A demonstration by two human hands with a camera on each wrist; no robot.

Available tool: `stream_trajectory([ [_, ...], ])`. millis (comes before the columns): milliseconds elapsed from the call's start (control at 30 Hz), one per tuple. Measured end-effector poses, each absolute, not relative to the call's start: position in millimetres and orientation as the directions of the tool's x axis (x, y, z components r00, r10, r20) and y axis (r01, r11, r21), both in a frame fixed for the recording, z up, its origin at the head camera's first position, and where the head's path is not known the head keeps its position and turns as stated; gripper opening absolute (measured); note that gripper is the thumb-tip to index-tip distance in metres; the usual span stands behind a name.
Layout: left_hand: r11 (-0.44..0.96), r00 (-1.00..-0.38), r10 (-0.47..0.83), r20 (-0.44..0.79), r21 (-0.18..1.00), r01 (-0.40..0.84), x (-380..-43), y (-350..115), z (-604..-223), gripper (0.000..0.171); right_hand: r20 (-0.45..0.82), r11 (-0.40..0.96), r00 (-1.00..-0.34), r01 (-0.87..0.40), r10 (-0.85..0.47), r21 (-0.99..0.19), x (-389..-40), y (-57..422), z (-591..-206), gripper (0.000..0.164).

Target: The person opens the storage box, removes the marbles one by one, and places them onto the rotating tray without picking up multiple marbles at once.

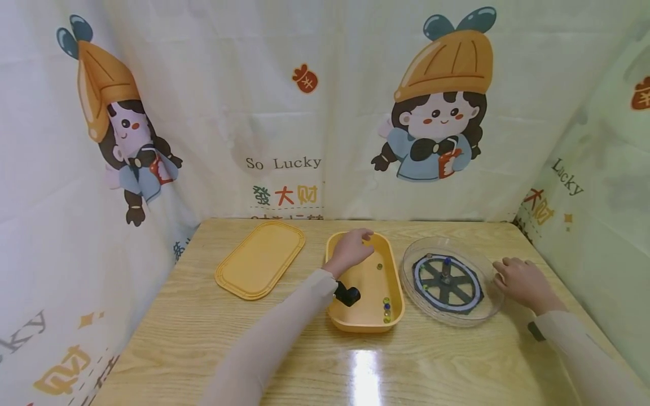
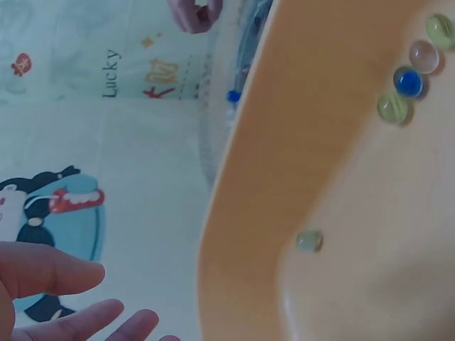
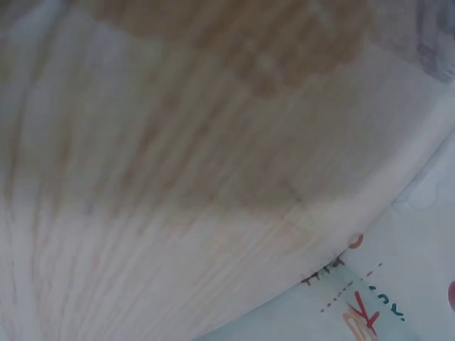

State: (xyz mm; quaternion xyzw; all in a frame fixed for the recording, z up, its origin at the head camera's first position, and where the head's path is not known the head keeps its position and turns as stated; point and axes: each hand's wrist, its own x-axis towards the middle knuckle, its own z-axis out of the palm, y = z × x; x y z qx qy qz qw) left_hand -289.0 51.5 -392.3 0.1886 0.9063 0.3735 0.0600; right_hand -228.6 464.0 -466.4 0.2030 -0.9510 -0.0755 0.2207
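Note:
My left hand (image 1: pixel 352 248) hovers over the far end of a yellow plastic bin (image 1: pixel 355 327). In the left wrist view its thumb (image 2: pixel 57 273) stands apart from the fingers, with nothing between them. Inside the bin a lone green glass marble (image 2: pixel 309 241) lies apart from a row of several more, one a blue marble (image 2: pixel 409 82). Beside the right rim of a clear round dish (image 1: pixel 459 322) is my right hand (image 1: pixel 525 283), its fingers loosely bent; whether they touch the rim is unclear. The dish contains a dark spoked wheel (image 1: pixel 446 296) and a few marbles, including a blue marble (image 1: pixel 447 261).
A yellow lid (image 1: pixel 260 259) lies flat on the wooden table (image 1: pixel 304 366), left of the bin. Printed curtains (image 1: pixel 355 113) hang behind the table and along both sides. The right wrist view shows mostly blurred wood grain, without the hand.

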Motion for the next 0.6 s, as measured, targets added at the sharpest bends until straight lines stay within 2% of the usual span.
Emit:
stream_trajectory([
  [200, 0.645, -0.916, 0.402, -0.013, 0.714, 0.272, -290.8, 60.9, -401.2, 0.038, 0.347, 0.886, -0.816, -0.404, -0.461, 0.227, -225.2, 470.8, -464.6, 0.018],
  [433, 0.678, -0.906, 0.420, -0.055, 0.682, 0.273, -299.3, 70.2, -414.1, 0.031, 0.415, 0.862, -0.755, -0.440, -0.507, 0.252, -222.7, 471.5, -467.4, 0.016],
  [600, 0.713, -0.906, 0.419, -0.054, 0.637, 0.292, -304.6, 77.5, -425.4, 0.027, 0.440, 0.864, -0.744, -0.439, -0.503, 0.247, -220.2, 469.8, -469.2, 0.014],
])
